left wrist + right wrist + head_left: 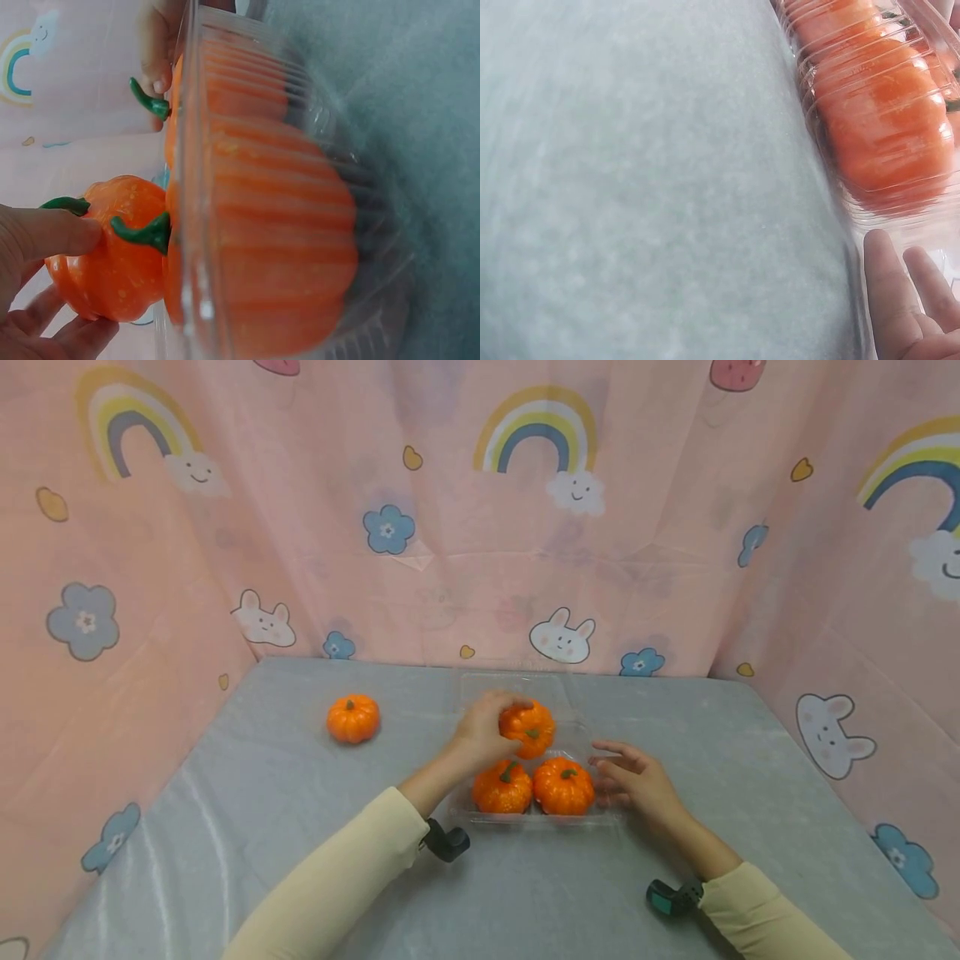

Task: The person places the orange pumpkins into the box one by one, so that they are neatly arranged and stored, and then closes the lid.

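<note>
My left hand grips a small orange pumpkin over the back part of a clear plastic clamshell box. In the left wrist view thumb and fingers pinch that pumpkin above the box rim. Two more pumpkins with green stems sit side by side in the front of the box, a left pumpkin and a right pumpkin. My right hand is at the box's right side, fingers loosely extended. The right wrist view shows its fingertips right at the ribbed plastic wall.
Another orange pumpkin rests on the grey cloth-covered table, left of the box. The box's clear lid lies folded back toward the rear. A pink patterned curtain encloses the back and sides.
</note>
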### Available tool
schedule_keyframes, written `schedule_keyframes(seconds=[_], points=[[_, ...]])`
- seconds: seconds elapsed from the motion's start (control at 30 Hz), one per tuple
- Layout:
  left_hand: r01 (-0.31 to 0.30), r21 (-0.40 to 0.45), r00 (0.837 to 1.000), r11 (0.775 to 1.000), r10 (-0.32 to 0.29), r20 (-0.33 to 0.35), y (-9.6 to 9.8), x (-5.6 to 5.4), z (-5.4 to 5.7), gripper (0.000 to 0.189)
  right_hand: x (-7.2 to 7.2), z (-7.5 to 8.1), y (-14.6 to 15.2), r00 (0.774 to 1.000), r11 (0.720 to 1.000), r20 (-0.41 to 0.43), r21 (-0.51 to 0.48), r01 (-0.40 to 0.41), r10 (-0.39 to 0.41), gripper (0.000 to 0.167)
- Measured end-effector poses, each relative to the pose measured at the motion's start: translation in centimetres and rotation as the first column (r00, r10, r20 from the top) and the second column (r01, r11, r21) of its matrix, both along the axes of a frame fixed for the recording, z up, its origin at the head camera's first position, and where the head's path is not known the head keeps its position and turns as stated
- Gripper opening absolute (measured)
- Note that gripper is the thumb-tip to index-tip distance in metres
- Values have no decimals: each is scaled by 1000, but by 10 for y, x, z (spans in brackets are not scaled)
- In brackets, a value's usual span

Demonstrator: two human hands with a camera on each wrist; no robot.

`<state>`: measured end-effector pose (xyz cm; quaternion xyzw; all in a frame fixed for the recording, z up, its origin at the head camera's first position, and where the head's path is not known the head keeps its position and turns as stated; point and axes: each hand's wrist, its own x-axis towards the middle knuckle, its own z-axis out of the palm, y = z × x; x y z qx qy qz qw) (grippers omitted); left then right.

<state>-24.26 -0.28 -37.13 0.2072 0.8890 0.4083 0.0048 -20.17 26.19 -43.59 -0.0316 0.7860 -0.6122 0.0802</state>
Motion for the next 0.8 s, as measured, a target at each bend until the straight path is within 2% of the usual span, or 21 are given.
schedule_keyframes(seconds=[0.2,0.5,0.8], points=[[1,-34,1000,999,-1,2,7,1,-1,53,-1,0,0,1000,1000,6,4,-1,1,54],[3,-21,1000,1000,-2,25,16,1,-2,55,1,1,-1,1000,1000,1,2,-13,13,53],[8,-41,1000,999,-7,15,22,-1,-3,54,1,1,0,1000,1000,0,-4,-19,19,54]])
